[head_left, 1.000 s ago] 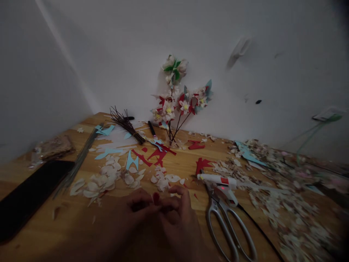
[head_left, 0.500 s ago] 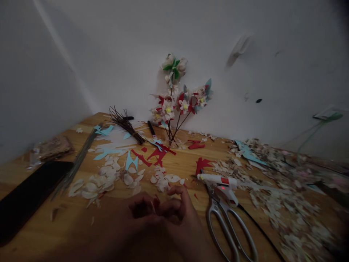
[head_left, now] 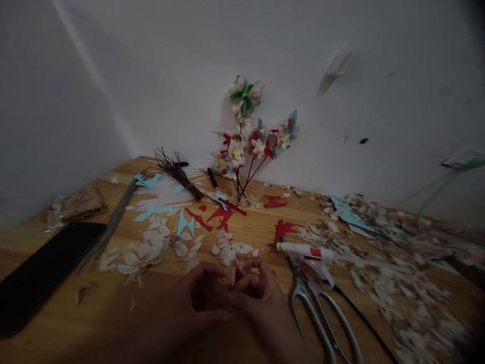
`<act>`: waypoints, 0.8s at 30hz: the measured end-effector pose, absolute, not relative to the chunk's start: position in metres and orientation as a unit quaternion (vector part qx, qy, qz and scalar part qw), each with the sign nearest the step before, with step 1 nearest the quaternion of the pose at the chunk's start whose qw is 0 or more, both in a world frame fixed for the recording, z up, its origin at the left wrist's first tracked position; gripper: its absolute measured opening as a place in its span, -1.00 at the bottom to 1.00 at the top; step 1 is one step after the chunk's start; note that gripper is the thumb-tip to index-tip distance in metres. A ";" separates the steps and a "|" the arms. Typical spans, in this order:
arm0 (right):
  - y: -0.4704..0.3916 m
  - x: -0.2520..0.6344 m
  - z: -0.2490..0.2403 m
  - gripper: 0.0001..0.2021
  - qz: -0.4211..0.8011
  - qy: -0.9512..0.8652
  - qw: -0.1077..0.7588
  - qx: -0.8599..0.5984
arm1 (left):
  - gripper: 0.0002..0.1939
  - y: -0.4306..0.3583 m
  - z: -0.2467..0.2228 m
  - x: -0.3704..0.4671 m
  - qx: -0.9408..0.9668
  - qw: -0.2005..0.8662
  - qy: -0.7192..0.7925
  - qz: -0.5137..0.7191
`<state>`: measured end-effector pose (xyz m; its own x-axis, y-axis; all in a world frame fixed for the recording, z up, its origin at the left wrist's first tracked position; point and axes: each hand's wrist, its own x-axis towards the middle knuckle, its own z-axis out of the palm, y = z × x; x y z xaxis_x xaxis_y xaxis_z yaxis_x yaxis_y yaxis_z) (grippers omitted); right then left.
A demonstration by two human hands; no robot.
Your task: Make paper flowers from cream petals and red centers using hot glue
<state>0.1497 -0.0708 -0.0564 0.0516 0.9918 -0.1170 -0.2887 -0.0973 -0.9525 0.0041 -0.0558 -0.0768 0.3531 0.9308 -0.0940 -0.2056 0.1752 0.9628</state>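
Note:
Low in the centre of the dim head view, my left hand is curled, its fingertips meeting those of my right hand; whatever it holds is hidden. My right hand pinches a small red and white piece that shows between its fingers. Just beyond my hands lie loose pale petals. To the right of my right hand are scissors with silver handles, and a white and red glue gun lies over their blades.
Flowers on dark stems stand by the wall. Brown twigs, thin wires, blue and red scraps and a black phone-like slab lie on the wooden table. Dried petals cover the right side.
The view has shifted slightly, so the table things appear a little further right. My left thumb has moved away from the fingertips, and the red piece now shows nearer my right fingers.

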 end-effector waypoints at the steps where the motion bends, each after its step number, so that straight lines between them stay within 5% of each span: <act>1: -0.070 0.151 -0.057 -0.55 0.576 -0.377 0.554 -0.469 | -0.60 -0.056 -0.074 0.004 0.476 0.658 0.398 0.427; 7: -0.070 0.152 -0.062 -0.59 0.552 -0.406 0.540 -0.489 | -0.88 -0.058 -0.057 -0.001 0.512 0.553 0.513 0.410; 24: -0.075 0.146 -0.053 -0.69 0.430 -0.522 0.450 -0.582 | -0.87 -0.062 -0.052 0.002 0.589 0.523 0.491 0.372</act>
